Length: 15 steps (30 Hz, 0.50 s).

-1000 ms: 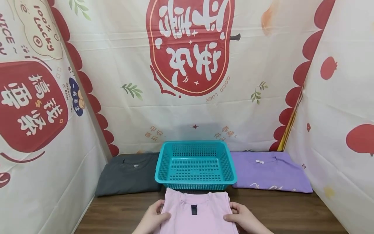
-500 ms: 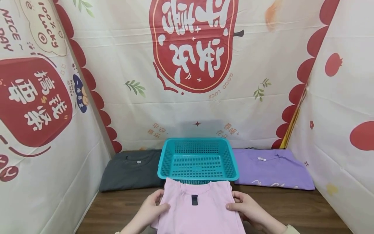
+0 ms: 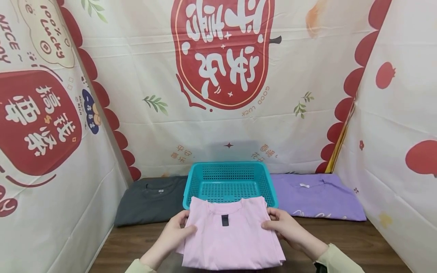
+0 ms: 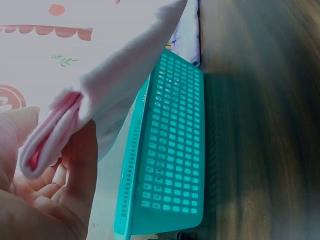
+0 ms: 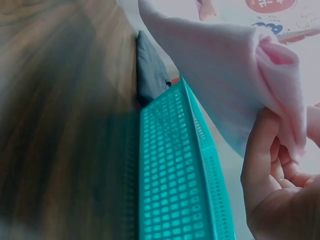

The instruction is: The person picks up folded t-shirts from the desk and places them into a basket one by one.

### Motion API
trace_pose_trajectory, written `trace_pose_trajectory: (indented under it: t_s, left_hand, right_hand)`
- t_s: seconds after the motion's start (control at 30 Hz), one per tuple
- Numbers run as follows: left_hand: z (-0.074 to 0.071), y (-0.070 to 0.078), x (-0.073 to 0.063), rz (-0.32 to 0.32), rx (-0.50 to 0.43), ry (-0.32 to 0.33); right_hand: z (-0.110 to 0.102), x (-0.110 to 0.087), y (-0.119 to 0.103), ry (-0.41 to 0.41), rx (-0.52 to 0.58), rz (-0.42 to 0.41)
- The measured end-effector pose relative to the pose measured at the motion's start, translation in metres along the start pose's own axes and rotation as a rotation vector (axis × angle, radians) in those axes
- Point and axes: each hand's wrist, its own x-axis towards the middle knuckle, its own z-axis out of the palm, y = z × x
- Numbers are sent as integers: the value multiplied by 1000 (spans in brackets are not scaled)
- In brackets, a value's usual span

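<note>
you have the folded pink shirt point(image 3: 232, 242) in both hands, one at each side, held up off the worktop point(image 3: 133, 242). left hand point(image 3: 175, 232): grip closed on the shirt's left edge, thumb on top, fingers under, folded layers pinched between. right hand point(image 3: 286, 228): same grip on the right edge, thumb on top, fingers below. neckline points away from you, black label point(image 3: 225, 220) showing just inside it. shirt's far edge overlaps the near rim of the teal basket point(image 3: 227, 189) in the head view; both wrist views show the cloth above rim level, can't tell if it touches. basket sits upright on the worktop ahead of you, perforated sides and bottom. dark grey shirt point(image 3: 150, 206) lies folded just left of it, small pale mark at the neck. purple shirt point(image 3: 317, 199) lies folded just right, white tag at the neck, pale script near its front edge. your light sleeves point(image 3: 338, 259) show at the bottom. printed cloth point(image 3: 218, 131) hangs behind, red and white lettering upside down
</note>
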Motion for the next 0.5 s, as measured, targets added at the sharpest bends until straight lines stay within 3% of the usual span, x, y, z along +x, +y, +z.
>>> trace_pose_trajectory:
  t_s: [0.33, 0.5]
  left_hand:
    - [-4, 10, 15, 19, 13, 13]
    - [-6, 19, 28, 42, 46, 56]
  right_hand:
    - [-11, 10, -16, 33, -59, -15]
    - [-18, 17, -28, 72, -79, -28]
